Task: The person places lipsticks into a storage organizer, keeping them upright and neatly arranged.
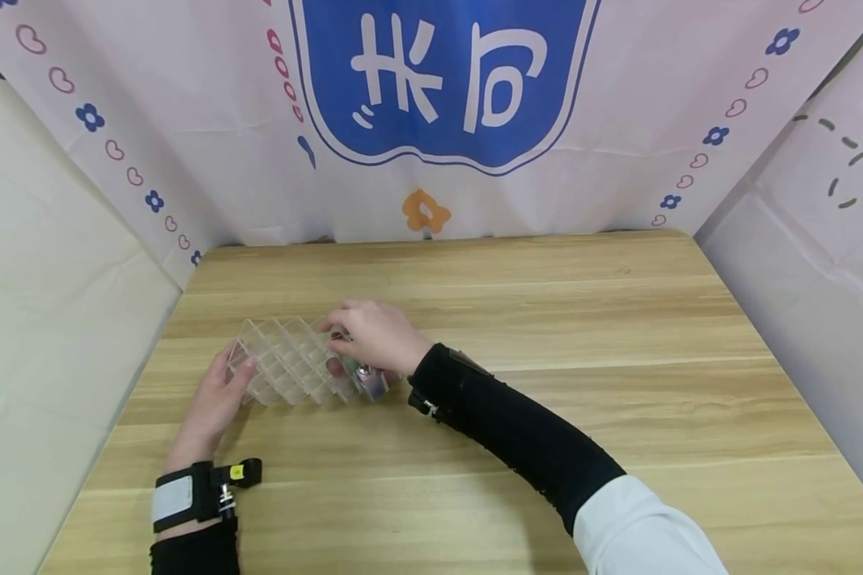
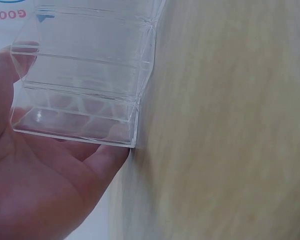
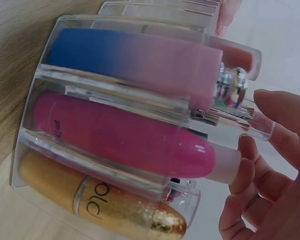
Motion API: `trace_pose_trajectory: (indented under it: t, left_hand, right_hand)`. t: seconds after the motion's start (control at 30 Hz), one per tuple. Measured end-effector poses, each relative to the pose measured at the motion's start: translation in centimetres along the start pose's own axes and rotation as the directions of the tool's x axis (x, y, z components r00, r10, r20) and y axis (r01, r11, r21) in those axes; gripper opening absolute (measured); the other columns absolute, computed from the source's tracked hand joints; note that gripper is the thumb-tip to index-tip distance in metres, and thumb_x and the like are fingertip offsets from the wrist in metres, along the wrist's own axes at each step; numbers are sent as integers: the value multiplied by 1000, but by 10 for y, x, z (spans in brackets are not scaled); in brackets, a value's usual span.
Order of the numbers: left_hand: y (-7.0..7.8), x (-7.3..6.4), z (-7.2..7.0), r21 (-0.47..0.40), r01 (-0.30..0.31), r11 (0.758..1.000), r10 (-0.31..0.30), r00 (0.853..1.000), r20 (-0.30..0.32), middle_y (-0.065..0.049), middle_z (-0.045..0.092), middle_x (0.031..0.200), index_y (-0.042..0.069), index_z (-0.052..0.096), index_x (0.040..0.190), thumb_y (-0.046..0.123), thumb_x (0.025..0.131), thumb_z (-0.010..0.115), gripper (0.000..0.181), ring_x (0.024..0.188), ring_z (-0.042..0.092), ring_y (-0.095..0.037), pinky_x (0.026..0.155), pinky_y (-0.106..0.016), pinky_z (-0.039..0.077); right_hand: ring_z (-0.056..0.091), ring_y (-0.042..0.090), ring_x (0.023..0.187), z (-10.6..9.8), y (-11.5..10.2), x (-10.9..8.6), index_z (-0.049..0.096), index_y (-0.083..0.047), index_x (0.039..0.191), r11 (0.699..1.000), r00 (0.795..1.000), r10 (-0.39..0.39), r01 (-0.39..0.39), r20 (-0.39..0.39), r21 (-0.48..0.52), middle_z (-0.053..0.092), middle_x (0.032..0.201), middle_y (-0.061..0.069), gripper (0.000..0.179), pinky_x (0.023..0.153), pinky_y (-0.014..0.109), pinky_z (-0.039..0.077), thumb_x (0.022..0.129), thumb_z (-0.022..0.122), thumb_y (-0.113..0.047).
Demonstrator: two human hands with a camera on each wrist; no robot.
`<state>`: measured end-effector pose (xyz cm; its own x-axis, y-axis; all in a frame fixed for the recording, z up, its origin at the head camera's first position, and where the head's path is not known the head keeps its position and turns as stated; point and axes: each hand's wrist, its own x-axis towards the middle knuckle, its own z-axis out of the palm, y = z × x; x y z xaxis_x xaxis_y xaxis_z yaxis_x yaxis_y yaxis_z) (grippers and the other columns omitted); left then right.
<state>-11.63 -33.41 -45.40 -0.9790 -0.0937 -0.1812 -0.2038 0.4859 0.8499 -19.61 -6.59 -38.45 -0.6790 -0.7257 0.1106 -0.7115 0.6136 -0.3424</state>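
A clear plastic lipstick organizer (image 1: 284, 363) with diamond-shaped compartments stands on the table, left of centre. My left hand (image 1: 219, 391) grips its left end, thumb on the near upper side; the left wrist view shows bare clear compartments (image 2: 90, 75) there. Over the right end, my right hand (image 1: 381, 339) pinches the top of a clear-capped lip tube (image 3: 262, 125) standing among other tubes. Closest in the right wrist view are a blue-to-pink tube (image 3: 140, 62) with a silvery knob, a magenta tube (image 3: 120, 135) and a gold tube (image 3: 65, 182), each in its own compartment.
The wooden table (image 1: 546, 319) stretches right of the organizer. A printed cloth (image 1: 208, 144) hangs along its back edge, and pale panels (image 1: 43, 279) flank the sides. A reddish tube (image 3: 240, 57) and a pale cylinder (image 3: 227, 165) stick up behind the nearest row.
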Motion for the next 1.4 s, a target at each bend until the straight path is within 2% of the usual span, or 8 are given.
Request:
trace_pose_trajectory:
  t: [0.33,0.63,0.77,1.23,1.4]
  left_hand:
    - [2,-2,0,-10,-14,1000,14,1000,-11,-25,7,164,9,3,158,48,104,35,74,146,15,-54,112,-73,19]
    - [0,0,0,-11,-12,1000,12,1000,-5,-24,7,164,10,3,158,47,104,35,73,146,14,-53,112,-73,19]
    - [-1,1,0,-12,-17,1000,17,1000,-3,-25,7,164,9,3,158,46,105,35,72,146,15,-53,112,-73,20]
    - [-2,2,0,-9,2,1000,-2,1000,-2,-23,6,164,12,3,159,47,105,35,72,147,13,-52,112,-73,18]
    - [0,0,0,-14,0,1000,0,1000,2,-23,6,164,11,2,159,47,105,34,72,147,13,-52,113,-73,18]
  right_hand:
    - [60,3,88,3,1,1,68,-26,123,999,1000,-8,8,13,-49,68,110,-10,30,66,14,48,95,64,-35]
    - [61,5,94,6,1,2,69,-26,121,997,1000,-6,7,14,-71,68,110,-9,28,82,20,51,94,65,-35]
    - [61,6,95,7,2,3,70,-26,120,997,1000,-7,9,16,-76,69,112,-9,28,83,21,50,94,66,-35]
    - [61,11,103,7,2,2,71,-25,117,999,1000,13,-13,9,-47,69,115,-8,25,77,21,51,94,64,-30]
    - [59,8,93,4,4,-2,71,-25,117,999,1000,9,-9,-19,-30,68,113,-8,25,69,18,49,94,64,-31]
